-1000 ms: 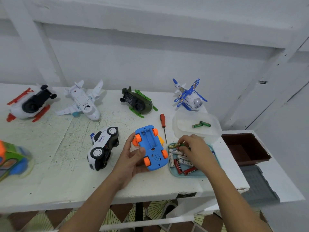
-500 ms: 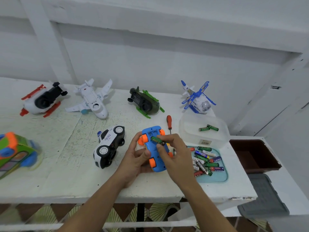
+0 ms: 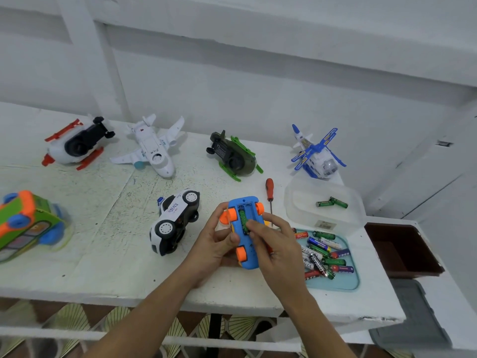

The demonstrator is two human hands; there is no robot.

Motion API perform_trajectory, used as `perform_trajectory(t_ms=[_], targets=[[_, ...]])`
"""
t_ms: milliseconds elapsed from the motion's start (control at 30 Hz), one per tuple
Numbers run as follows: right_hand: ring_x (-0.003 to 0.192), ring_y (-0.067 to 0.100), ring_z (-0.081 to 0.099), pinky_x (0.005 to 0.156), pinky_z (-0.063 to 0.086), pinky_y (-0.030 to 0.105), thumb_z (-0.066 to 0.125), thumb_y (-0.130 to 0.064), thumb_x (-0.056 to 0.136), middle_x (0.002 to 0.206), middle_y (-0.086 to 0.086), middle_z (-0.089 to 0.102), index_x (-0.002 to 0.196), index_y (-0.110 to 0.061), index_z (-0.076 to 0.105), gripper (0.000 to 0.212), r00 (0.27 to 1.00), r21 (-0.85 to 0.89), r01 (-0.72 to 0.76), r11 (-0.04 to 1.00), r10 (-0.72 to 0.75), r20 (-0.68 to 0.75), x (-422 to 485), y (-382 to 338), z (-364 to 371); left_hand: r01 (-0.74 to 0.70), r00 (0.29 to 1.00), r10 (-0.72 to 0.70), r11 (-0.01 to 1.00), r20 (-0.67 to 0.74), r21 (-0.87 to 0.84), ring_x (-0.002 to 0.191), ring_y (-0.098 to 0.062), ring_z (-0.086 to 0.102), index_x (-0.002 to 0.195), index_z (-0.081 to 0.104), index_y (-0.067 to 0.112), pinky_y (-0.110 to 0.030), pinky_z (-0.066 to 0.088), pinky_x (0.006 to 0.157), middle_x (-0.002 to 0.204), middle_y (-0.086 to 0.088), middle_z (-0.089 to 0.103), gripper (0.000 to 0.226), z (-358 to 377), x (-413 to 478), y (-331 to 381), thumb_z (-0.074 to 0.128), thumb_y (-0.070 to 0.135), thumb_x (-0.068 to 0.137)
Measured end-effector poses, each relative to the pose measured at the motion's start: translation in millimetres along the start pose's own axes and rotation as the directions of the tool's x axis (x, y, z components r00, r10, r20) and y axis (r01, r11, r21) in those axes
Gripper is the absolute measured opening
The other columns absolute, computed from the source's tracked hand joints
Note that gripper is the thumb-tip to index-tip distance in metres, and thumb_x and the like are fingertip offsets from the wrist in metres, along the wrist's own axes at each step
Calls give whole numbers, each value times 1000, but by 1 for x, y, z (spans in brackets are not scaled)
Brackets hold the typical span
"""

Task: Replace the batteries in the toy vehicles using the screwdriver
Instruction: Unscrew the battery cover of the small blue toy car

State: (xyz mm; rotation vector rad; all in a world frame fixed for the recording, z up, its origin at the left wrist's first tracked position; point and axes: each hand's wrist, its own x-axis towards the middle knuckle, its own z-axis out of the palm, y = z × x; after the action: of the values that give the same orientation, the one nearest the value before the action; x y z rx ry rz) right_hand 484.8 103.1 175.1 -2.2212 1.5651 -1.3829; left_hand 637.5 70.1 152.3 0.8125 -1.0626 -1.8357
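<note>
- The right hand point(image 3: 273, 244) curls its thumb and forefinger onto a green cylindrical battery point(image 3: 243, 223). It pinches the near end while the cell lies lengthwise in the open bay on the underside of a blue plastic toy car with orange wheels point(image 3: 244, 202).
- Opposite that pinch, the left hand point(image 3: 215, 241) wraps round the car's flank, thumb on its edge, and holds it belly-up just over the white painted table point(image 3: 103, 254).
- The step in hand looks like seating a fresh cell. The bay is uncovered, and the fingers hide whether other slots are filled.
- The next move probably calls for a firm push so the battery drops flush between its contacts, with the left hand bracing the car against it.
- Just beyond the pinch, past the car's far end, a red-handled screwdriver point(image 3: 269, 188) lies untouched. It will likely be wanted for refastening the cover.
- Just outside the right hand sits a pale blue tray point(image 3: 344, 283) of loose mixed batteries.
- Beyond the tray stands a clear plastic tub point(image 3: 294, 200) holding two green batteries point(image 3: 331, 202).
- On the far side of the left hand, a black-and-white toy police car point(image 3: 175, 223) lies on its side.
</note>
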Motion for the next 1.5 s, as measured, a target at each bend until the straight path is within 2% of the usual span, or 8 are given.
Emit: perform_trajectory(t_ms=[200, 400, 467, 567, 667, 867, 1167, 1500], targets=[[122, 14, 47, 104, 36, 19, 49, -19, 92, 108, -3, 72, 110, -12, 71, 29, 998, -64, -7, 998, 11, 55, -3, 6, 8, 20, 1000, -20, 1000, -11, -1, 95, -35, 72, 122, 50, 61, -47, 60, 69, 112, -15, 72, 84, -2, 2, -2, 89, 59, 48], [123, 9, 45, 100, 40, 19, 47, -21, 92, 112, -11, 70, 111, -15, 72, 31, 993, -63, -28, 998, 35, 113, 1, 5, 5, 40, 998, -40, 999, -52, -4, 89, -32, 73, 123, 48, 57, -44, 60, 66, 106, -15, 74, 90, -2, 3, -3, 91, 60, 45], [122, -1, 47, 96, 41, 11, 52, -18, 94, 119, -22, 60, 109, -23, 73, 26, 971, 91, -204, 975, 190, 143, 5, 1, -1, 37, 995, -37, 999, -96, -9, 85, -28, 74, 130, 45, 52, -44, 60, 64, 100, -11, 76, 89, 0, 3, -3, 88, 56, 52], [108, 2, 62, 88, 52, 18, 57, -4, 94, 111, -8, 70, 99, -20, 75, 25, 827, 487, -559, 671, 493, 270, 15, -3, -19, 26, 993, -25, 1000, -120, 11, 89, -29, 74, 133, 42, 48, -44, 61, 65, 101, -9, 76, 85, 2, 1, -3, 84, 52, 59], [86, 17, 70, 73, 57, 25, 53, 0, 95, 92, 6, 75, 94, -11, 72, 22, 712, 565, -667, 486, 637, 294, 24, 12, -46, 24, 994, -21, 999, -104, 28, 94, -31, 74, 127, 47, 53, -44, 61, 65, 103, -8, 76, 68, 3, -1, -1, 79, 47, 67], [73, 2, 58, 63, 45, 15, 59, -11, 93, 92, -7, 69, 90, -24, 70, 17, 660, -317, -652, 689, 721, 210, 19, 65, -96, 30, 995, -26, 999, -99, 42, 96, -32, 73, 126, 49, 55, -45, 61, 65, 108, -10, 75, 85, 4, 0, -1, 88, 60, 51], [82, 9, 45, 66, 37, 8, 42, 5, 94, 96, -4, 43, 121, -40, 64, 57, 591, -450, -451, 771, 636, 497, 14, 75, -101, 37, 993, -31, 998, -113, 46, 95, -31, 73, 123, 47, 56, -44, 61, 64, 106, -8, 75, 91, 3, 1, -2, 89, 65, 43], [93, 19, 54, 79, 45, 26, 55, -7, 92, 104, -4, 45, 107, -30, 68, 31, 629, -565, -344, 750, 631, 454, 14, 72, -97, 31, 992, -25, 998, -120, 46, 95, -32, 73, 122, 46, 56, -44, 61, 64, 107, -9, 75, 94, 4, 1, -2, 89, 67, 39]])
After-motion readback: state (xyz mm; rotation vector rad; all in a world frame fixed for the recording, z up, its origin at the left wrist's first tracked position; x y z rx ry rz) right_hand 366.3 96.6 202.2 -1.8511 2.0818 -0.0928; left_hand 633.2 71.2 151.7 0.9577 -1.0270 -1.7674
